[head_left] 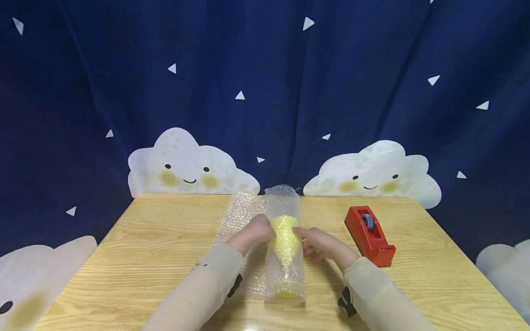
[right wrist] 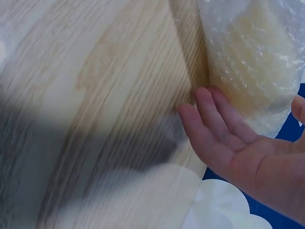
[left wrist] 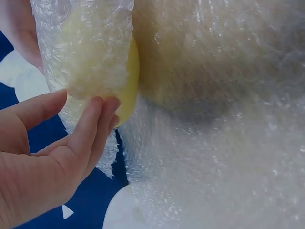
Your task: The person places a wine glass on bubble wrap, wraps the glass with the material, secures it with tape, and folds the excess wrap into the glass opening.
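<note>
A yellow goblet lies on its side, rolled in clear bubble wrap, its foot toward me. My left hand is at the left side of its bowl. In the left wrist view, the bent fingers and thumb of this left hand hold the wrapped bowl near a yellow edge that shows past the film. On the opposite side, my right hand touches the roll. The right wrist view shows that hand's fingers nearly straight along the wrap, thumb apart from them.
A loose flat stretch of bubble wrap runs out left of the roll. To the right, a red tape dispenser with a small blue roll stands on the wooden table. A dark blue curtain with clouds hangs behind the table's far edge.
</note>
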The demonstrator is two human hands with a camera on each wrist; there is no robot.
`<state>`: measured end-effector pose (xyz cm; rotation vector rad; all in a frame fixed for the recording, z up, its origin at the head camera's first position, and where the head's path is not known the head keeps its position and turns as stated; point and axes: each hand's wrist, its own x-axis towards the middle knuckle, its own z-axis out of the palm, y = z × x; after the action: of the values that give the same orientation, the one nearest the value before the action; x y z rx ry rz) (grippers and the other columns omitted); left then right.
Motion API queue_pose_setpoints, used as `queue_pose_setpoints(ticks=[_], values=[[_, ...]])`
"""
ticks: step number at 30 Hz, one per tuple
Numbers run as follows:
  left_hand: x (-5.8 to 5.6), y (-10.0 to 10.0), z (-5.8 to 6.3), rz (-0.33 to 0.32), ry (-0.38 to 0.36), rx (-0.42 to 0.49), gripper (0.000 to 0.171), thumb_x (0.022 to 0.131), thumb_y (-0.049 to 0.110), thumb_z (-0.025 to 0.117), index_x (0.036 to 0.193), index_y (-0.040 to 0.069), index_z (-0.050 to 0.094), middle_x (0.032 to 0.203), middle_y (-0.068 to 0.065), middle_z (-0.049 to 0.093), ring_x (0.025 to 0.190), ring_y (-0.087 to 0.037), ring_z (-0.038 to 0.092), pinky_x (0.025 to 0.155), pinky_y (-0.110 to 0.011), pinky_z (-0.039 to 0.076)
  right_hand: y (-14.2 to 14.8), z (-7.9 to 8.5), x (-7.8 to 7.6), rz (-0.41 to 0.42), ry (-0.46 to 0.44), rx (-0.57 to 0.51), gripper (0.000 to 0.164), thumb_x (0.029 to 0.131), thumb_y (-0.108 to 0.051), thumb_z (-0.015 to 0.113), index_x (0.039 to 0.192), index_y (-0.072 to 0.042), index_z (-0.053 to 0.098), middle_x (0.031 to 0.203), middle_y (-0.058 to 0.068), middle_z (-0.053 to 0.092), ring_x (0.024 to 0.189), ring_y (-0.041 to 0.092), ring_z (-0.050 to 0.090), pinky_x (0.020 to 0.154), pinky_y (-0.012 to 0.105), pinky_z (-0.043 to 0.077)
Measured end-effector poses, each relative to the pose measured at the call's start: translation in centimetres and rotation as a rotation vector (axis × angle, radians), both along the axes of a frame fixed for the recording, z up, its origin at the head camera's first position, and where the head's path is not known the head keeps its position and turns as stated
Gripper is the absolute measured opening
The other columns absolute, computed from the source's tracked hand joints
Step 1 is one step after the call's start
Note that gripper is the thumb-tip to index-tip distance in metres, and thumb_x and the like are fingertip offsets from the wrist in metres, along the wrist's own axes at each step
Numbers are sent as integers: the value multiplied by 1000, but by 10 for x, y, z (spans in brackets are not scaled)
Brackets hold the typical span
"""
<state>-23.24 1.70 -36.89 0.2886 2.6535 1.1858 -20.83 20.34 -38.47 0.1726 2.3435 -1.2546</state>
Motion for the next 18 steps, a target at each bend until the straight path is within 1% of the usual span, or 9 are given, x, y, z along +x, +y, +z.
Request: queue_pose_setpoints(ticks=[2, 5, 7, 8, 9, 11, 13, 16, 18], values=[[-1, -1, -2, 1, -9, 6, 35, 57, -6, 55, 45, 16, 30, 44, 7, 28, 41, -9, 23, 38, -19, 26, -2, 0, 1, 2, 5, 0, 68, 95, -47, 39, 131, 10, 41, 102, 21, 68, 87, 24, 65, 74, 46, 53], [0, -3, -2, 22, -67, 68, 29, 62, -1, 58, 48, 14, 37, 48, 4, 38, 43, -9, 33, 42, -19, 33, -4, -1, 0, -18, 14, 6, 65, 94, -48, 41, 127, 9, 46, 99, 20, 68, 87, 25, 66, 73, 47, 53], [1, -3, -2, 49, -127, 144, 16, 67, 6, 62, 59, 6, 48, 62, -2, 50, 52, -13, 46, 51, -22, 46, -5, -1, 0, -24, 21, 10, 64, 94, -48, 42, 124, 8, 49, 98, 19, 69, 88, 25, 66, 72, 48, 53], [2, -2, -1, 66, -153, 176, 14, 69, 10, 64, 69, 1, 53, 72, -6, 55, 59, -15, 52, 58, -25, 51, -6, -1, 1, -25, 27, 14, 63, 93, -49, 42, 122, 7, 50, 97, 19, 69, 87, 26, 66, 72, 48, 53], [3, -2, -1, 79, -170, 198, 24, 71, 15, 67, 81, -4, 56, 82, -10, 58, 67, -18, 56, 65, -29, 53, -7, -1, 1, -27, 31, 15, 63, 93, -49, 42, 121, 7, 51, 97, 18, 69, 87, 26, 66, 71, 48, 53], [4, -1, -1, 85, -163, 196, 45, 73, 23, 71, 98, -10, 55, 94, -15, 58, 76, -22, 58, 73, -33, 55, -8, -1, 1, -23, 40, 16, 63, 93, -49, 42, 120, 7, 52, 96, 18, 69, 87, 26, 67, 71, 48, 53], [5, 1, -2, 80, -125, 149, 57, 72, 29, 74, 106, -12, 53, 95, -16, 59, 78, -23, 58, 72, -33, 53, -7, -2, 1, -17, 44, 14, 63, 93, -49, 42, 120, 7, 52, 96, 18, 69, 87, 26, 67, 72, 49, 53], [7, 4, -2, 72, -67, 72, 53, 71, 30, 76, 100, -9, 55, 83, -12, 57, 72, -22, 54, 63, -29, 48, -5, -2, 2, -8, 35, 0, 64, 94, -49, 42, 122, 8, 51, 97, 18, 69, 89, 26, 66, 74, 50, 53], [7, 4, -1, 71, -51, 63, 49, 71, 29, 76, 95, -8, 56, 78, -9, 54, 69, -20, 51, 60, -27, 45, -3, -3, 2, -2, 25, -12, 64, 94, -48, 43, 124, 8, 49, 98, 18, 69, 90, 25, 66, 75, 51, 53]])
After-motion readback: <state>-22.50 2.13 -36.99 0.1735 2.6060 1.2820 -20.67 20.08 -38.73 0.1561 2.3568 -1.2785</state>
